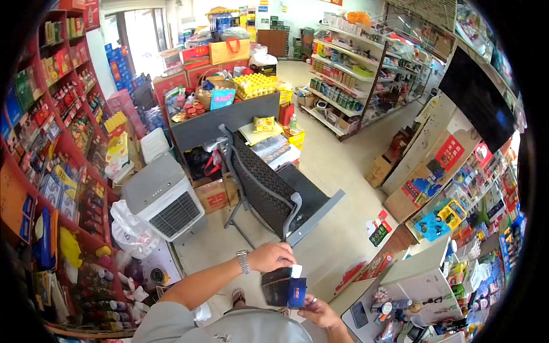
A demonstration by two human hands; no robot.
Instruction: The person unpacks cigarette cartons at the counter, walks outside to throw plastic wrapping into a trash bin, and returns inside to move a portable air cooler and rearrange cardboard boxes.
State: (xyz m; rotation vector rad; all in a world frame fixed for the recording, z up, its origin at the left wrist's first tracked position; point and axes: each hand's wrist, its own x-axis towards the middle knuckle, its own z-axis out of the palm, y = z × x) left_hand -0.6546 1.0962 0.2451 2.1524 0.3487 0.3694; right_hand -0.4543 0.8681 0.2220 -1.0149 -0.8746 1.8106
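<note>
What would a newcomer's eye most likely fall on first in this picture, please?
Probably the black chair in the middle, with bright yellow trays standing out beyond it. At bottom centre, the left hand and right hand would also draw the eye, a dark wallet-like item between them.

At lower centre, the left hand [271, 257] touches a white card [297, 271] above a dark wallet [277, 288]; the right hand [320, 313] holds a blue card [297, 292]. A black chair [260, 180] stands mid-frame.
</note>
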